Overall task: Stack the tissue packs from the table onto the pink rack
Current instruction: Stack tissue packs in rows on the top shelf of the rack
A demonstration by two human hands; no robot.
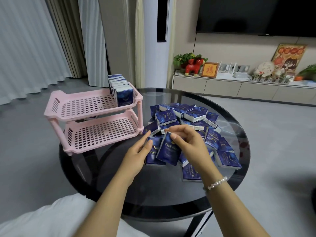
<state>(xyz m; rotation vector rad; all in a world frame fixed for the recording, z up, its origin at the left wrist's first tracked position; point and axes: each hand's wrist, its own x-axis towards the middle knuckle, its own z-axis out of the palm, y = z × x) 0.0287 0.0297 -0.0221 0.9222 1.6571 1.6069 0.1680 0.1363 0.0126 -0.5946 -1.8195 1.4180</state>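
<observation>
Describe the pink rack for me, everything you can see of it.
The pink plastic two-tier rack stands upright at the round dark glass table's left edge. Both shelves are perforated trays with raised rims, joined by corner posts. A row of upright dark blue tissue packs fills the upper shelf's right end; the lower shelf looks bare. Neither hand touches it.

"TWINKLE" in gold on the blue tissue packs (168,150); 福 on the small framed picture (209,69).

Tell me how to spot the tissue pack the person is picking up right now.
Start at the round glass table with the pink rack on its left side. In front of the heap of blue packs, find the two hands. The pack is the one tilted up off the table, pinched at its top by the right hand, while its neighbours lie flat.
</observation>
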